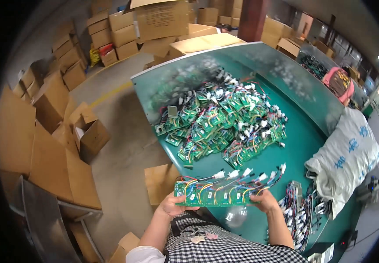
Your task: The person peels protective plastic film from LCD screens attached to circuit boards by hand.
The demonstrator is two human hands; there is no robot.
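Between my two hands I hold a long green circuit board panel (216,197), made of several joined boards with coloured wires and white connectors standing up along its far edge. My left hand (172,206) is closed on the panel's left end, and my right hand (265,201) grips the right end. The panel is held over the near edge of the green table (299,144), just in front of my checked apron. Beyond it lies a large heap of wired circuit boards (220,118).
A white woven sack (345,153) lies at the table's right side. Near my right arm is a bunch of cables with white connectors (297,215). A raised metal guard (189,72) borders the table's far side. Cardboard boxes (58,162) stand on the floor at left.
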